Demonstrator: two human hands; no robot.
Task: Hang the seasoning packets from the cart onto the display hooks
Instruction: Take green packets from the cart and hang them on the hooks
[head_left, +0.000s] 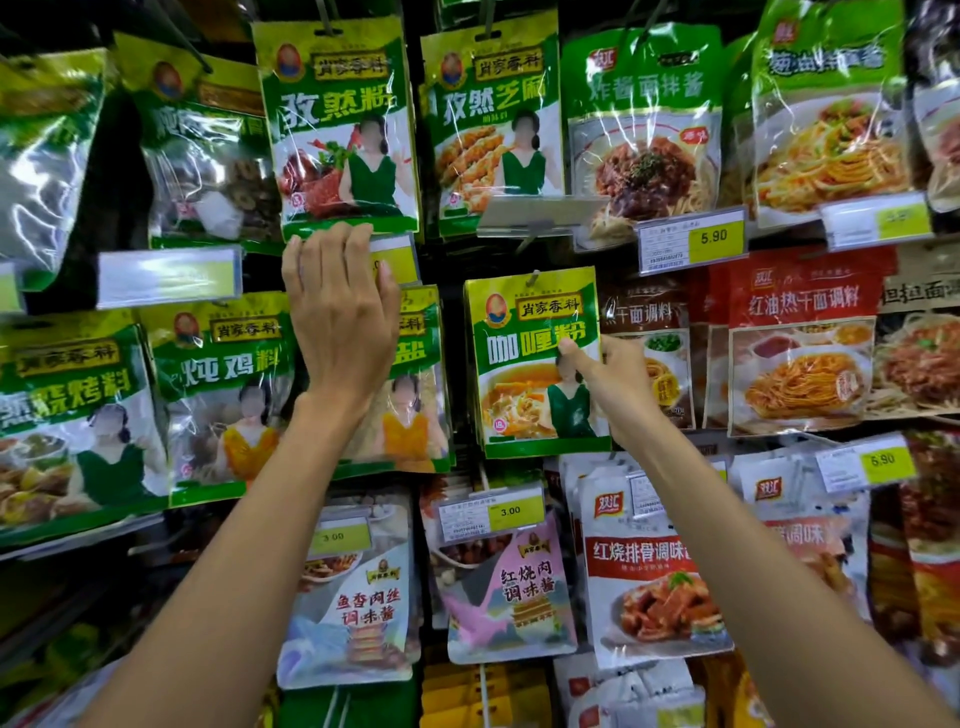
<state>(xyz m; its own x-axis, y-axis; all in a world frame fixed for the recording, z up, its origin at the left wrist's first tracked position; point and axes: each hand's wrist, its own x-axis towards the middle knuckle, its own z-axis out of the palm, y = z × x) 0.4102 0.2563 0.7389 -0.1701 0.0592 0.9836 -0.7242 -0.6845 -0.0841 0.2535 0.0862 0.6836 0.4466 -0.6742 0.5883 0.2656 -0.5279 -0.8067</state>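
A green and yellow curry powder packet (530, 343) hangs at the front of a stack on a hook (532, 279) in the middle row. My right hand (615, 384) pinches its right edge, thumb on the front and fingers behind. My left hand (340, 317) is raised with fingers straight, its fingertips touching the bottom edge of a green cumin powder packet (337, 124) in the top row. That hand covers part of a yellow price tag (397, 254) and a green packet (415, 384) behind it. The cart is out of view.
Hanging packets fill the whole display: green ones (218, 389) to the left, noodle sauce packets (800, 338) to the right, white sauce pouches (649, 566) below. Price tag holders (691, 241) stick out from the hook ends. An empty clear tag holder (535, 215) juts out above the curry packet.
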